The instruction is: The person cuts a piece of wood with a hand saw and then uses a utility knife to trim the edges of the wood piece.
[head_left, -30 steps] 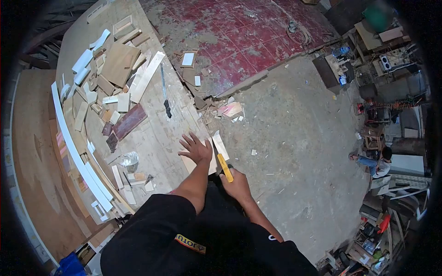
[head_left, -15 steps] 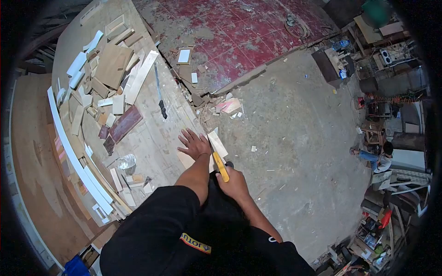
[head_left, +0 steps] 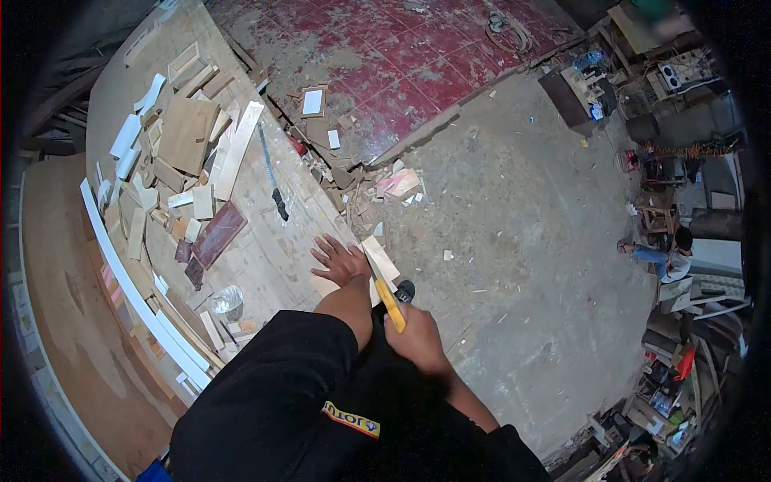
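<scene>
My left hand (head_left: 340, 262) lies flat with fingers spread, pressing a pale wooden board (head_left: 325, 284) onto the worktable near its edge. In my right hand (head_left: 418, 341) is the yellow handle of a hand saw (head_left: 390, 306), with the fingers wrapped round it. Its thin blade points away from me, lying along the wood right beside my left hand. A pale end of wood (head_left: 380, 261) juts past the table edge on the blade's right side. Part of the board is hidden under my left hand and forearm.
Wood offcuts (head_left: 186, 135) are heaped on the worktable (head_left: 273, 249), near a dark reddish piece (head_left: 218, 234) and a clear plastic cup (head_left: 228, 301). Scraps litter the concrete floor (head_left: 514, 265). A person (head_left: 673, 259) sits at the far right among clutter.
My right hand has drawn the saw back toward my body, down and slightly right. My left hand stays spread on the board. The view has shifted a little.
</scene>
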Available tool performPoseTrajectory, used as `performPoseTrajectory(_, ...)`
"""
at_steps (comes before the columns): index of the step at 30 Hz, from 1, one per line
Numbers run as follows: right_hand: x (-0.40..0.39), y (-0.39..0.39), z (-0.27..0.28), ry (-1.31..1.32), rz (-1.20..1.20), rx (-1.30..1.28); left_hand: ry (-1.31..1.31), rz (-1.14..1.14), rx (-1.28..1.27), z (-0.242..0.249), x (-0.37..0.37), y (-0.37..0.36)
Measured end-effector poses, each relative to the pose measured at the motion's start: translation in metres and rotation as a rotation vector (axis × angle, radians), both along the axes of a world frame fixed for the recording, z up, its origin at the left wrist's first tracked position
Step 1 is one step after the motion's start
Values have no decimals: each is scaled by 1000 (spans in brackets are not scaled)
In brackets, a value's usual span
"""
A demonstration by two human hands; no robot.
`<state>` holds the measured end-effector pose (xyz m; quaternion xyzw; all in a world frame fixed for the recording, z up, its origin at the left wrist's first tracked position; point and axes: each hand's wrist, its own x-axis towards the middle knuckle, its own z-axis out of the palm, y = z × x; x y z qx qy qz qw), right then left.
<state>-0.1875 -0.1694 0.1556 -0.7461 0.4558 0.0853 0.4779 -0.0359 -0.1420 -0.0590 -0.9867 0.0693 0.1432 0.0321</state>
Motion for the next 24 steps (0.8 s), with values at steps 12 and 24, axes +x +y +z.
performPoseTrajectory(12, -1, 6, 4, -3, -34, 20, 10, 9, 13, 3, 1, -2)
performPoseTrajectory(24, -20, 8, 15, -28, -29, 14, -25, 7, -9, 2, -2, -1)
